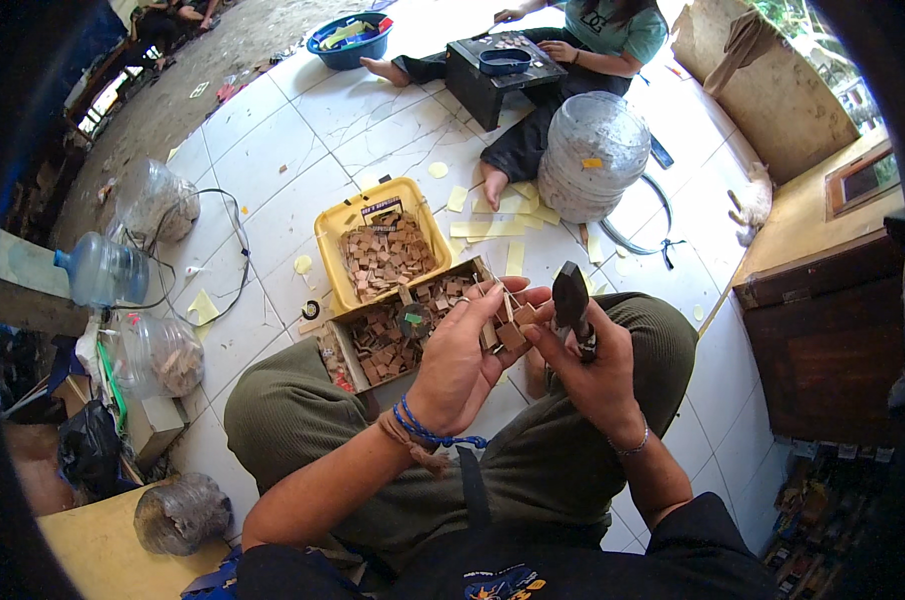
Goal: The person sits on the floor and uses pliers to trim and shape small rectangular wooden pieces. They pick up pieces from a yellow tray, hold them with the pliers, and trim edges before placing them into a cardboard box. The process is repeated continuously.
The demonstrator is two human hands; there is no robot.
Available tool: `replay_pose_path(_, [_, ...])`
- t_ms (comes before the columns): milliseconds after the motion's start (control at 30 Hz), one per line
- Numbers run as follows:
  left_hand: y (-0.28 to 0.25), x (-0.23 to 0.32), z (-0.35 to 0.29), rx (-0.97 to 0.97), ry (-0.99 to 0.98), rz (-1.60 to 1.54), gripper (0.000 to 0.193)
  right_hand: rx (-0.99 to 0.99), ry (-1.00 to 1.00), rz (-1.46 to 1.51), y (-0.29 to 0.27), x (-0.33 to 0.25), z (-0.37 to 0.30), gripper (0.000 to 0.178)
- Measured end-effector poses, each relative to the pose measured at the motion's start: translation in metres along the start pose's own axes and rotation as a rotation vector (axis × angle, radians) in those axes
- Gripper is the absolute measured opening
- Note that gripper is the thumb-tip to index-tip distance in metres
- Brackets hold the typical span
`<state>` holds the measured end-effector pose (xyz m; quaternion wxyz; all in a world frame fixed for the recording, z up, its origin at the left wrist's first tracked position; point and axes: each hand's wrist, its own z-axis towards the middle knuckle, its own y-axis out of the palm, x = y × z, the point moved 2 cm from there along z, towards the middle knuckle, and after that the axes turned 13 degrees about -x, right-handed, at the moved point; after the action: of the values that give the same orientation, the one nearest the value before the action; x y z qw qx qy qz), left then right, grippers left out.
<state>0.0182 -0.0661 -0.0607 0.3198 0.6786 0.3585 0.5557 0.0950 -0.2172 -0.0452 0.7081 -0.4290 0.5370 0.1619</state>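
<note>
My left hand (463, 360) is curled around several small brown square pieces (514, 329), with thin pale strips or strings among its fingers. Close beside it, my right hand (598, 370) grips a dark hand tool (572, 300) with a broad blunt head pointing up; its exact kind I cannot make out. The right fingertips touch the brown pieces at the left palm. Just beyond my left hand lies an open box (351, 350) full of similar pieces. Behind that box stands a yellow basin (330, 245) holding a bag of more brown squares (393, 250).
A seated person (613, 40) works at a low black table (470, 85). Nearby are a large clear plastic container (595, 150), yellow paper scraps (488, 229) and a blue tub (358, 55). Plastic jugs (106, 270) and a black cable (245, 235) lie left; a cat (753, 200) rests right.
</note>
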Motion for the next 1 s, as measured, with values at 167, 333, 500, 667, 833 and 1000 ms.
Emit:
replay_pose_path(167, [0.003, -0.002, 0.001, 0.063, -0.003, 0.059, 0.032, 0.018, -0.022, 0.031, -0.001, 0.000, -0.001, 0.026])
replay_pose_path(333, [-0.002, -0.004, 0.004, 0.111, 0.018, 0.178, 0.032, 0.019, 0.048, 0.125, -0.003, 0.008, -0.001, 0.025])
replay_pose_path(500, [-0.005, -0.008, 0.003, 0.106, 0.026, 0.294, 0.035, 0.004, 0.053, 0.167, -0.004, 0.013, -0.001, 0.027])
replay_pose_path(667, [-0.007, -0.005, 0.002, 0.038, 0.021, 0.281, 0.034, -0.031, 0.024, 0.056, -0.005, 0.012, 0.000, 0.027])
replay_pose_path(833, [-0.003, -0.005, -0.001, 0.067, 0.009, 0.290, 0.034, -0.103, 0.001, -0.062, -0.008, 0.008, -0.001, 0.033])
replay_pose_path(1000, [-0.004, -0.004, 0.000, 0.083, 0.019, 0.332, 0.036, -0.109, 0.024, -0.173, -0.009, 0.008, -0.001, 0.035])
